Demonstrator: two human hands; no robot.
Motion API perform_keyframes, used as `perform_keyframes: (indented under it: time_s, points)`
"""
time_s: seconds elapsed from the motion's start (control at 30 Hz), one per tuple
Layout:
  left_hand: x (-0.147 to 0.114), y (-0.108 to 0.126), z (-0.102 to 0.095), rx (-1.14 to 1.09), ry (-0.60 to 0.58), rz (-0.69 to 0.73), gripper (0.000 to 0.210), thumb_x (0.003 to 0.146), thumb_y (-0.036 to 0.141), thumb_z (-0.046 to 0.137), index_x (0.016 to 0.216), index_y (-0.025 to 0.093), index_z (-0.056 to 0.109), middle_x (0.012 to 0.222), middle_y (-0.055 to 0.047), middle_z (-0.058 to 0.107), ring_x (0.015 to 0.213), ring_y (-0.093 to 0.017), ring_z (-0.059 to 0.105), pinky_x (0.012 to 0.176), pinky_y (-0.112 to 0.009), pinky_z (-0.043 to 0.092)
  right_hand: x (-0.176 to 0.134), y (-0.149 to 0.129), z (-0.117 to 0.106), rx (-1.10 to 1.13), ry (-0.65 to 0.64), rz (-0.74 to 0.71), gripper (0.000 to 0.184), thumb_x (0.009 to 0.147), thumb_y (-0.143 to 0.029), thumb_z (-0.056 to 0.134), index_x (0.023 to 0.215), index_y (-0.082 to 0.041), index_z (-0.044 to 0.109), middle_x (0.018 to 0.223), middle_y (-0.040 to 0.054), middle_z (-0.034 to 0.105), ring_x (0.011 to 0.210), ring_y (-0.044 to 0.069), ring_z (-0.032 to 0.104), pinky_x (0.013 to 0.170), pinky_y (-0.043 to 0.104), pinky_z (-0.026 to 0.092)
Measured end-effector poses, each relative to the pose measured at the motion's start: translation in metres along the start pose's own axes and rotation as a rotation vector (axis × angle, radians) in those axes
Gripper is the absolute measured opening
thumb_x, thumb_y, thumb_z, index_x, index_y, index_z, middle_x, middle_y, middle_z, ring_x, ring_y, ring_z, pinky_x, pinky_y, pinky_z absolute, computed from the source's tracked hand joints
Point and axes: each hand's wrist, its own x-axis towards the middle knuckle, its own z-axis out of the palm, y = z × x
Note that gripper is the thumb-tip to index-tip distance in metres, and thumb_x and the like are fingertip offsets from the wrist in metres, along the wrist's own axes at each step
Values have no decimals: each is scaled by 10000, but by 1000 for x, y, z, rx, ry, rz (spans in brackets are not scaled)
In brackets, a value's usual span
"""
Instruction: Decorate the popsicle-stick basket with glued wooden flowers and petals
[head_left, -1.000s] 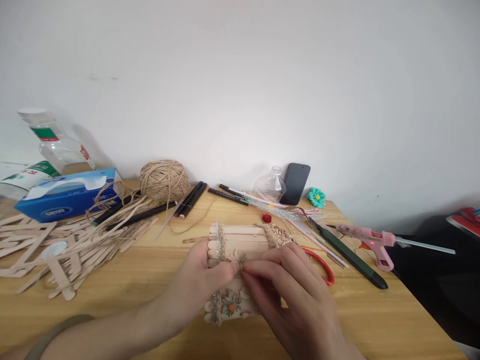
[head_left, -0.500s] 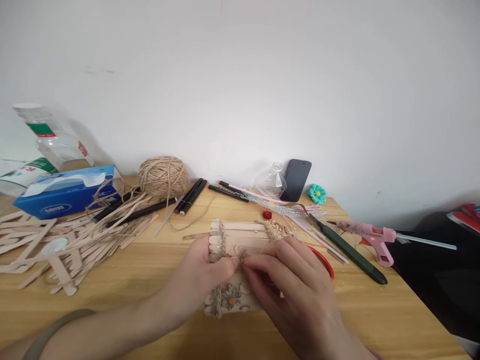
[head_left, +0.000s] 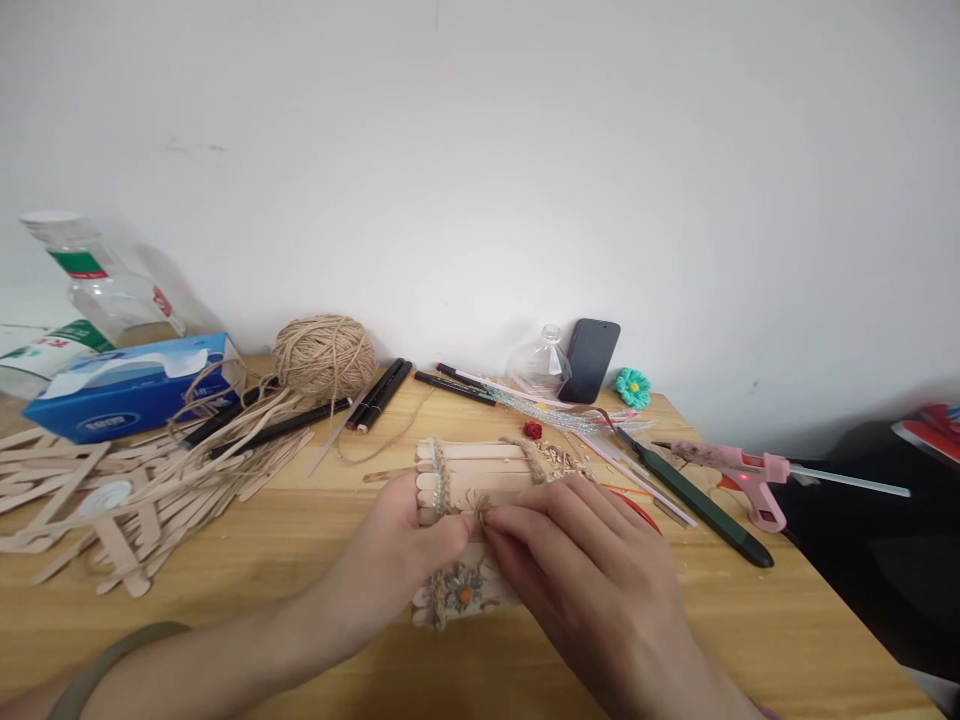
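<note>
Craft-stick piece [head_left: 480, 468]: held between both hands at the middle of the wooden table [head_left: 247, 560], sticks running sideways; could not tell whether touching the wood beneath. Bore a twine band [head_left: 442, 480] near the left end, a second band [head_left: 536, 465] near the right, and a silvery flower [head_left: 465, 593] with an orange centre low on the near side.

With the left hand [head_left: 409, 550], gripped the left end, thumb laid over the front, its tip beside a small tan tuft [head_left: 478, 502]; could not tell how the hidden fingers stood behind. With the right hand [head_left: 592, 560], pinched that tuft between thumb and forefinger, fingertips close together, the other fingers bent and bunched alongside.

Saw just beyond the piece a little red flower [head_left: 532, 430], and to the right a green-handled tool [head_left: 705, 510] and a pink glue gun [head_left: 757, 475]. Saw by the wall a phone [head_left: 591, 362] leaning next to a clear bottle [head_left: 538, 365], with a teal flower [head_left: 634, 388] near. Noticed leftward a ball of twine [head_left: 324, 355], a blue tissue box [head_left: 127, 400] and scattered loose sticks [head_left: 124, 550].
</note>
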Motion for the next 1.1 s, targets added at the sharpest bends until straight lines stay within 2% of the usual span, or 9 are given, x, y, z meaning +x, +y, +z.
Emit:
perform_keyframes:
  time_s: [0.17, 0.43, 0.63, 0.83, 1.0, 1.1]
  points:
    - [-1, 2, 0, 19, -26, -35, 327, 750, 87, 531, 1014, 215, 676, 883, -4, 725, 889, -206, 646, 770, -284, 499, 1, 2, -6, -107, -76, -102, 91, 857, -124, 547, 807, -153, 617, 714, 22, 625, 620, 148, 498, 556, 295, 365]
    - [-1, -1, -2, -12, -10, -53, 320, 745, 76, 508, 1002, 184, 666, 882, -16, 720, 860, -205, 647, 735, -280, 498, 2, 5, 5, -95, 50, -99, 104, 783, -78, 595, 732, -167, 578, 653, -1, 617, 589, 128, 496, 547, 272, 375]
    - [-2, 0, 0, -55, 5, -102, 320, 732, 90, 519, 1023, 151, 637, 874, -34, 723, 822, -211, 657, 700, -284, 502, -2, 6, -1, -163, 56, -161, 73, 785, -98, 587, 756, -164, 573, 651, 9, 608, 582, 140, 499, 538, 293, 358]
    - [1, 0, 1, -66, -24, -115, 346, 708, 90, 523, 1027, 146, 644, 873, -47, 726, 841, -223, 659, 716, -297, 508, -2, 6, -12, -129, 8, -275, 77, 846, -107, 526, 871, -109, 599, 661, 57, 631, 625, 179, 539, 523, 312, 399]
    - [-1, 2, 3, -29, -12, -117, 311, 688, 82, 524, 941, 169, 684, 819, -19, 733, 834, -205, 666, 689, -256, 511, 0, 8, -13, -87, -95, -301, 136, 870, -96, 480, 882, -90, 616, 709, 78, 648, 638, 182, 542, 506, 311, 414]
    - [-3, 2, 2, -21, -20, -123, 293, 688, 88, 530, 913, 180, 694, 797, -8, 734, 815, -199, 670, 663, -244, 509, 1, 8, -15, -83, -111, -314, 153, 875, -96, 467, 888, -75, 619, 709, 89, 641, 652, 195, 543, 510, 320, 415]
